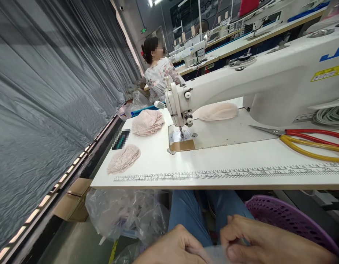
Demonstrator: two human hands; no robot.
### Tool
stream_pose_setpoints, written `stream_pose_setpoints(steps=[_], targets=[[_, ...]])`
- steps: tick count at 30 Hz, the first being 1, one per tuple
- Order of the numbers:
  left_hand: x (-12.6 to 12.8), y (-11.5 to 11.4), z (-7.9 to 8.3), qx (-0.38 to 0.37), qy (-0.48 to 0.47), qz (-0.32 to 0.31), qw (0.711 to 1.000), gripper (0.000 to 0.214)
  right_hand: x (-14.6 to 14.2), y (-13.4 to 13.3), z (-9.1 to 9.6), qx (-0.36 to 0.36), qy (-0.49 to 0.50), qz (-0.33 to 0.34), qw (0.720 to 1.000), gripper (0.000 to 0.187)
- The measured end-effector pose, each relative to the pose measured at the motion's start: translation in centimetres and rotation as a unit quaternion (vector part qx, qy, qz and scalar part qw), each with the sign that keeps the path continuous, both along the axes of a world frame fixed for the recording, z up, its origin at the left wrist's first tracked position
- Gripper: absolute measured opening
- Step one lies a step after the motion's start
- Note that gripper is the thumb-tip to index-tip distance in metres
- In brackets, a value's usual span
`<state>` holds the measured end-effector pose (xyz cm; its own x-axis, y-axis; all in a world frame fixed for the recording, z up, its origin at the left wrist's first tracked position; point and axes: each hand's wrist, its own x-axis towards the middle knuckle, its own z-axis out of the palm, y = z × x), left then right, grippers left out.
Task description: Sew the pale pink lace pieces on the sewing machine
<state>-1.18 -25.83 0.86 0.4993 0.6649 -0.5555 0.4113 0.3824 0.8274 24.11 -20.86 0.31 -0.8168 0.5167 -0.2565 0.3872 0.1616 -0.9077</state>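
Observation:
Low over the lap, my left hand [177, 244] and my right hand [251, 234] are both closed, fingers curled. A translucent whitish sheet [217, 252] stretches between them, cut off by the bottom edge; whether it is plastic or thin fabric I cannot tell. Above them, on the white table [147, 157], stands a sewing machine [227, 84] with its needle over the metal plate. Two stacks of pale pink lace pieces, a larger stack [148, 123] and a smaller stack [124, 158], lie left of the needle. Behind the needle rests a smooth pale pink piece [216, 111].
Scissors [309, 139] with red and yellow handles lie at the table's right, above a printed ruler [213, 175]. Below are a clear plastic bag [125, 212], a cardboard box [73, 201] and a purple basket [284, 212]. Another person [159, 69] sits beyond the machine.

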Motion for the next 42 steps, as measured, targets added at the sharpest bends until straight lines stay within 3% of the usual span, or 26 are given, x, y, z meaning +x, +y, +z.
stream_pose_setpoints(steps=[3, 7, 11, 15, 17, 21, 23, 27, 34, 38, 42], targets=[[-0.6, 0.0, 0.4, 0.000, 0.005, -0.004, 1.000, 0.062, 0.0, -0.2, 0.1, -0.006, -0.028, 0.003, 1.000, 0.017], [-1.6, -0.2, 0.4, 0.006, 0.002, 0.020, 1.000, 0.057, -1.4, -1.0, 0.1, 0.024, -0.074, -0.006, 0.997, 0.010], [-2.0, -0.7, 0.0, -0.016, -0.014, 0.061, 0.998, 0.058, -2.2, -1.5, 0.1, 0.024, -0.063, -0.026, 0.997, 0.016], [-2.2, -1.0, 0.0, -0.021, 0.014, 0.028, 0.999, 0.062, -2.2, -1.1, -0.5, -0.011, -0.031, -0.024, 0.999, 0.005], [-2.2, -1.0, 0.1, -0.021, 0.025, 0.010, 0.999, 0.062, -2.0, -0.7, -0.8, -0.029, -0.005, -0.006, 1.000, 0.015], [-2.3, -1.0, 0.1, -0.020, 0.027, 0.001, 0.999, 0.055, -1.4, -0.3, -0.9, -0.066, 0.052, 0.057, 0.995, 0.065], [-2.4, -1.0, -0.2, -0.021, 0.025, 0.008, 0.999, 0.051, -1.2, -0.6, -0.9, -0.056, 0.059, 0.057, 0.995, 0.082], [-2.9, -1.3, -0.6, -0.029, 0.020, 0.031, 0.999, 0.049, -1.3, -1.1, -1.5, -0.007, 0.054, 0.014, 0.998, 0.082], [-2.9, -1.5, -0.5, -0.058, -0.005, 0.044, 0.997, 0.054, -1.1, -0.3, -2.5, -0.018, 0.104, 0.085, 0.991, 0.101], [-2.5, -1.4, -0.9, -0.059, -0.031, 0.062, 0.996, 0.060, -0.4, -0.7, -1.7, 0.002, 0.075, 0.056, 0.996, 0.077], [-3.1, -1.8, -1.2, -0.062, -0.029, 0.069, 0.995, 0.059, -1.2, -1.6, -1.7, -0.013, 0.021, -0.025, 0.999, 0.026]])
